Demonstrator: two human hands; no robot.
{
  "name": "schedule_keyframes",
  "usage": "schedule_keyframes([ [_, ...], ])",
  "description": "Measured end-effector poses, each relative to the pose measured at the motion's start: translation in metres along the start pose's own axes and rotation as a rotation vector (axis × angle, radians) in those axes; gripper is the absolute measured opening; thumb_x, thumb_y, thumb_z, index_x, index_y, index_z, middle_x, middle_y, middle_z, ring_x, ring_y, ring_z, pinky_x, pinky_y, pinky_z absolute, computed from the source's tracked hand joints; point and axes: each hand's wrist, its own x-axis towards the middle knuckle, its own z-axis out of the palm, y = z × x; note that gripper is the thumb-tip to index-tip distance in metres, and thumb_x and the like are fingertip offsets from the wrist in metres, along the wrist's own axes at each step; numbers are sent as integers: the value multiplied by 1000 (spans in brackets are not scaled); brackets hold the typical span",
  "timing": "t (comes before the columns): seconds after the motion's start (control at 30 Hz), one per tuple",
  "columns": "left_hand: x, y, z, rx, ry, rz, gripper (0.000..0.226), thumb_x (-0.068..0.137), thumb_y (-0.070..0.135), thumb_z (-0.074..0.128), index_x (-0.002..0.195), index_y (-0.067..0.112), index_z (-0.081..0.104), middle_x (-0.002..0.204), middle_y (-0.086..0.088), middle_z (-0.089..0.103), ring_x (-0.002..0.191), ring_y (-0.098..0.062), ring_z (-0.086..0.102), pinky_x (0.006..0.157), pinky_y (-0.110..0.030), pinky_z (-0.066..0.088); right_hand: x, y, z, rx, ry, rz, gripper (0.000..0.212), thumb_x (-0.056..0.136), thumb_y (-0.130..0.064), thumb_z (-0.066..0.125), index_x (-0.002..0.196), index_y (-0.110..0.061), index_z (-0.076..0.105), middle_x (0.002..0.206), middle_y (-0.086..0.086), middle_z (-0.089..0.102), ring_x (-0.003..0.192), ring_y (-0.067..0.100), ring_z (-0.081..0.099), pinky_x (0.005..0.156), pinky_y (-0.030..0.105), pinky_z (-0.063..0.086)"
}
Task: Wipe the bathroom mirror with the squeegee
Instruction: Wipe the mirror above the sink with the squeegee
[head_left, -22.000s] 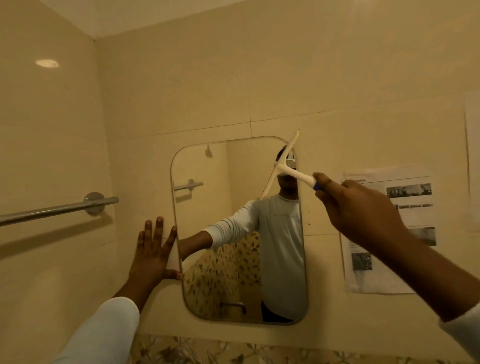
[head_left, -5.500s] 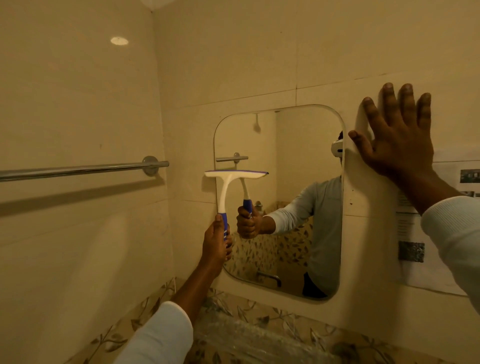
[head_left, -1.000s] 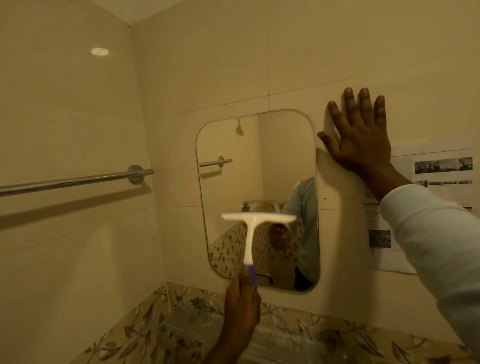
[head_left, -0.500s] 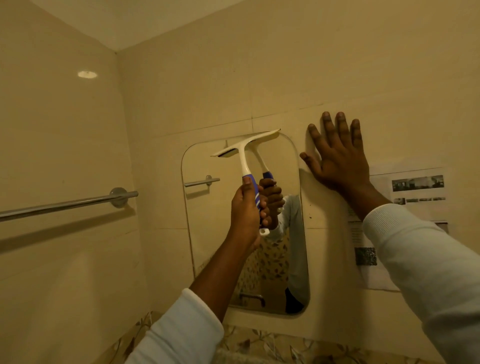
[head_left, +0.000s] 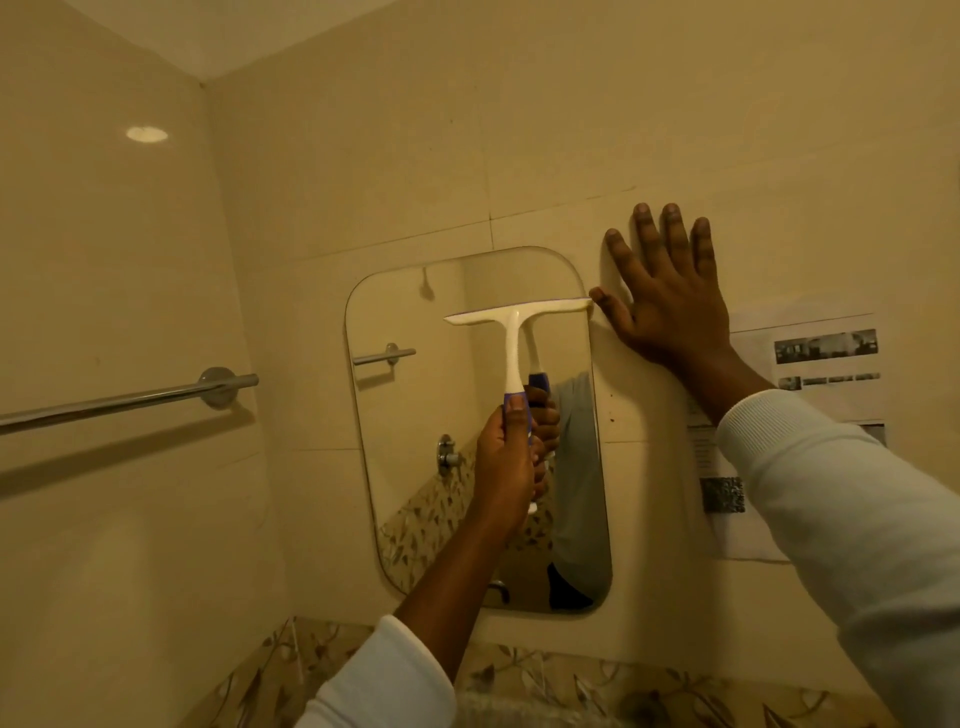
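Observation:
A rounded rectangular mirror (head_left: 415, 415) hangs on the cream tiled wall. My left hand (head_left: 506, 462) grips the blue handle of a white squeegee (head_left: 514, 332), held upright in front of the glass. Its blade lies across the upper right part of the mirror, about level, its right tip at the mirror's right edge. My right hand (head_left: 665, 296) presses flat on the wall just right of the mirror's top corner, fingers spread, thumb close to the blade's tip. The mirror reflects my hand, the handle and my grey sleeve.
A chrome towel bar (head_left: 124, 400) runs along the left wall at blade height. A printed paper sheet (head_left: 810, 384) is stuck to the wall right of the mirror, partly behind my right forearm. A leaf-patterned tile band (head_left: 597, 680) runs below the mirror.
Over the last second my left hand raised the squeegee from the mirror's bottom to its top, then drew it a little down and right, and levelled the blade. My right hand stayed on the wall.

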Motion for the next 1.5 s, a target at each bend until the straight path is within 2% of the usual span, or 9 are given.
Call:
schedule_keyframes([
  [0.1,-7,-17,-10,39,-13,-14,31,92,68,47,85,45,67,56,8,46,42,-6,36,40,-22,31,0,0,0,0,2,2,81,104,-72,17,168,-24,14,176,13,2,162,38,-2,129,62,2],
  [0.27,-22,-45,-24,68,-16,-47,36,88,69,49,83,37,66,57,7,47,43,-7,37,40,-22,32,1,-1,-1,-2,6,4,80,104,-72,18,168,-25,14,176,12,2,162,37,-2,129,62,3],
  [0.33,-27,-55,-29,76,-29,-56,34,89,68,49,78,40,65,56,8,46,42,-6,37,39,-21,32,1,-1,-1,-2,3,5,80,104,-72,17,168,-25,13,176,12,1,162,37,-2,129,62,3],
  [0.4,-33,-64,-35,72,-46,-67,32,91,64,49,83,37,65,57,8,46,42,-6,36,39,-21,31,0,-1,-1,0,3,3,80,104,-72,17,168,-25,13,176,12,1,162,37,-2,129,62,4],
  [0.47,-38,-73,-40,62,-48,-97,39,91,63,49,90,26,62,58,6,46,43,-7,36,39,-21,31,0,-1,-1,0,3,3,80,104,-72,17,168,-25,13,176,13,2,162,38,-2,129,62,4],
  [0.6,-52,-93,-44,51,-22,-171,47,89,62,49,91,16,57,58,6,44,44,-7,34,40,-22,28,0,-2,-1,5,6,4,80,104,-72,18,168,-24,13,176,13,2,162,38,-1,129,62,4],
  [0.87,-86,-136,-48,-17,-14,-329,49,85,60,53,95,12,54,57,4,42,43,-7,32,40,-22,25,0,-2,-3,20,-5,10,80,104,-72,18,168,-25,12,176,13,2,162,38,-1,128,63,4],
  [1.2,-129,-165,-56,-33,-6,-425,39,100,45,49,93,7,52,57,0,38,42,-10,27,41,-23,24,0,-3,-3,33,-5,21,80,104,-73,21,168,-26,12,176,12,2,162,39,0,129,62,3],
  [1.5,-148,-187,-65,-41,6,-515,47,89,56,56,89,9,55,56,-2,40,40,-14,27,41,-23,25,0,-3,-2,27,-4,23,80,104,-73,21,168,-27,11,176,12,2,162,39,0,129,61,2],
])
